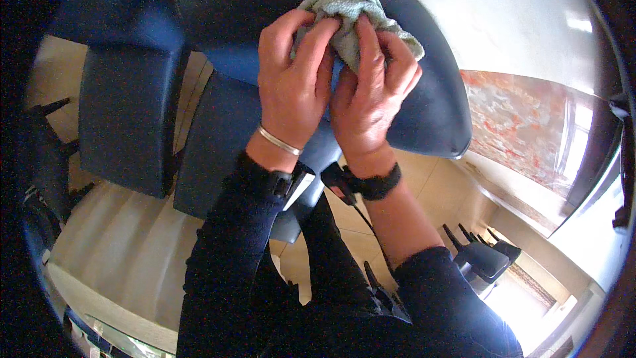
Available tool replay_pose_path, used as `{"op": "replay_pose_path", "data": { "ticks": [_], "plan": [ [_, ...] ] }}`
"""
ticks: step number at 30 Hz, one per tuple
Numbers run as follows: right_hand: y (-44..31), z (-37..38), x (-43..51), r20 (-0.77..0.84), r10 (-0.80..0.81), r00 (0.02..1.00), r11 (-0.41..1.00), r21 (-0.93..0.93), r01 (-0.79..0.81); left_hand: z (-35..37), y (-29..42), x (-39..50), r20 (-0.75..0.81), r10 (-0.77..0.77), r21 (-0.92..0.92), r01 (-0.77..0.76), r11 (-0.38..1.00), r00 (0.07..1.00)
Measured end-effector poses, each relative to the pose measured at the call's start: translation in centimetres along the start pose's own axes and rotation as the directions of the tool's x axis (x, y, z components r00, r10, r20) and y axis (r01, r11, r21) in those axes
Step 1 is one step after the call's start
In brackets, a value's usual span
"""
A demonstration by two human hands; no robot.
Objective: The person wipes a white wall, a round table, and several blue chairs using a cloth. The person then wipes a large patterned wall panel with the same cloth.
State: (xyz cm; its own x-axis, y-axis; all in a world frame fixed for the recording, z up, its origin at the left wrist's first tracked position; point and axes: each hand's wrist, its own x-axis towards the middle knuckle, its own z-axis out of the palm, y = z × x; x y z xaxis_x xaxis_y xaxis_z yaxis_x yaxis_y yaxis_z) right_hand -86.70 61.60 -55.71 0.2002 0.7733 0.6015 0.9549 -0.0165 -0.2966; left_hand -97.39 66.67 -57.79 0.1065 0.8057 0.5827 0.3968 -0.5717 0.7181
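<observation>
A pale green terry cloth (358, 4) is bunched up between my two hands, near the top of the view. My left hand (293, 84) grips its left side with bent fingers and wears a silver bangle at the wrist. On the right side of the cloth, the fingers of my right hand (370, 92) press into the folds. Behind the hands is a dark blue, leather-like padded chair back (427, 94). Whether the cloth touches that surface cannot be told. Black straps with small devices circle both wrists.
More dark blue padded seats (124, 119) stand at the left. Below them is a pale table (124, 248). Office chair bases and a dark chair (482, 258) stand on the tiled floor (422, 174) at the right, by a wall with a reddish marbled panel (512, 119).
</observation>
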Motion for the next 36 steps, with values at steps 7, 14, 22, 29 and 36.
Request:
{"op": "replay_pose_path", "data": {
  "ticks": [7,14,22,29,36],
  "plan": [
    [-1.4,3.6,-6.4,0.236,-0.029,0.971,0.998,0.058,0.016,-1.5,-4.7,-6.6,0.191,-0.198,0.032,0.195,0.98,0.961],
    [-2.8,2.4,-1.8,0.09,-0.136,0.987,0.978,0.169,0.119,-4.3,-4.3,-2.8,-0.032,0.054,0.076,-0.051,0.996,0.998],
    [-1.3,10.9,-9.9,0.364,-0.191,0.911,0.981,0.041,0.189,-3.5,-13.4,-9.4,0.156,-0.084,0.135,0.063,0.989,0.984],
    [-2.8,8.9,-9.4,0.366,-0.122,0.923,0.985,0.16,0.067,-5.4,-11.3,-9.9,0.16,-0.09,0.054,0.083,0.995,0.983],
    [-4.5,5.5,0.0,0.065,-0.177,0.982,0.973,0.163,0.164,-5.8,-7.9,-1.8,-0.044,-0.047,0.04,0.049,0.998,0.998]
  ]
}}
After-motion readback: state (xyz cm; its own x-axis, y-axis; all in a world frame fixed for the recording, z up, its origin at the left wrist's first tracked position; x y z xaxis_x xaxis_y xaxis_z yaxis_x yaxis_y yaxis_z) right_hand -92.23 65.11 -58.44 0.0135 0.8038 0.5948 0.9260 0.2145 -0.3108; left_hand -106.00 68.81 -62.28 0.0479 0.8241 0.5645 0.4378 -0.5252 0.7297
